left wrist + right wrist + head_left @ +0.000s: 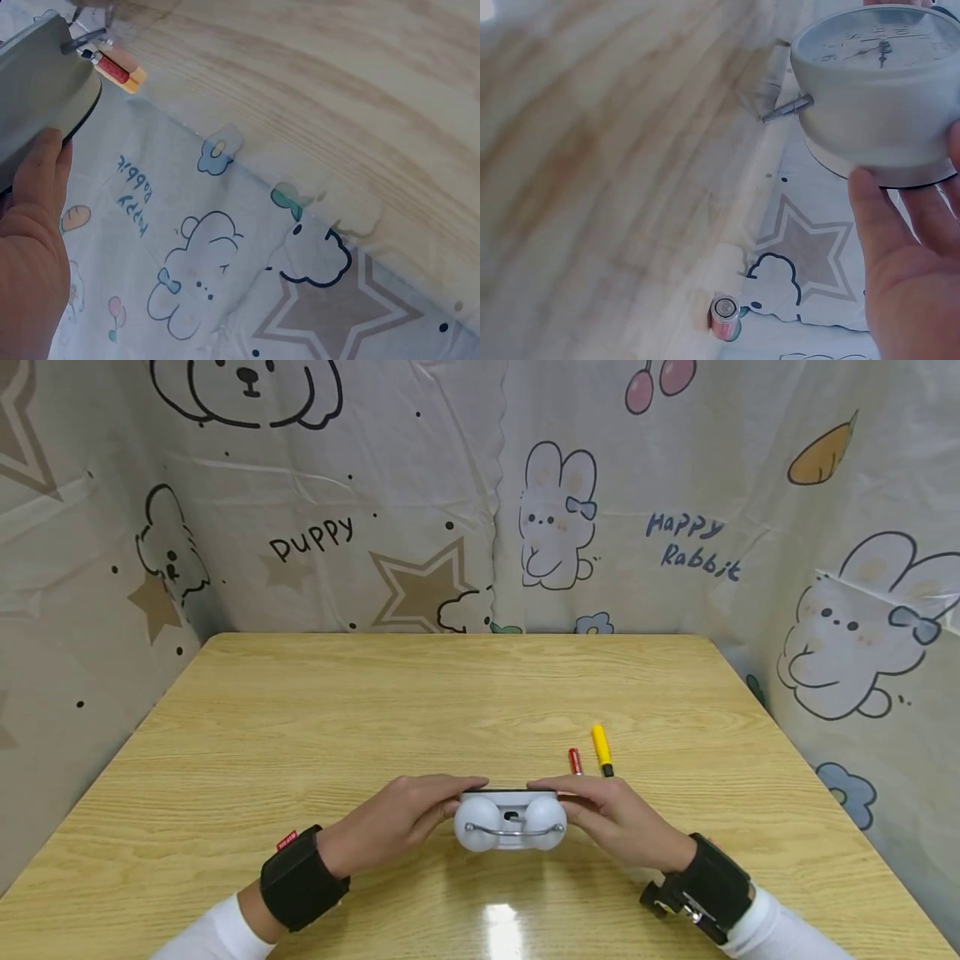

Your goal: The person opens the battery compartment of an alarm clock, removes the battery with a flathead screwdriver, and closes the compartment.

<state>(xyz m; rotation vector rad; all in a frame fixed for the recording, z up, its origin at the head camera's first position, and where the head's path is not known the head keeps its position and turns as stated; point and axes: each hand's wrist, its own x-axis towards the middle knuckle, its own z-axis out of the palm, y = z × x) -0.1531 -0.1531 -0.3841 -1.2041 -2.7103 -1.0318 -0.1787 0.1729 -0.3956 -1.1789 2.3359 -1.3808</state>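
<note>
A white twin-bell alarm clock point(477, 820) is at the near middle of the table, its bells and thin metal handle seen from above in the head view. My left hand point(393, 822) holds its left side and my right hand point(618, 827) its right side, with fingers along the dark back edge. In the right wrist view the clock's dial point(885, 49) shows hands and numerals, and a short metal leg point(787, 109) sticks out toward the tabletop. The right fingers reach under the dark rim at the back. Part of the left hand lies outside the left wrist view.
Beyond the right hand, a red battery point(574, 761) and a yellow pen-shaped thing point(602, 747) with a black end lie on the wooden table point(375, 693). Printed cloth point(420, 468) hangs behind the table and along both sides.
</note>
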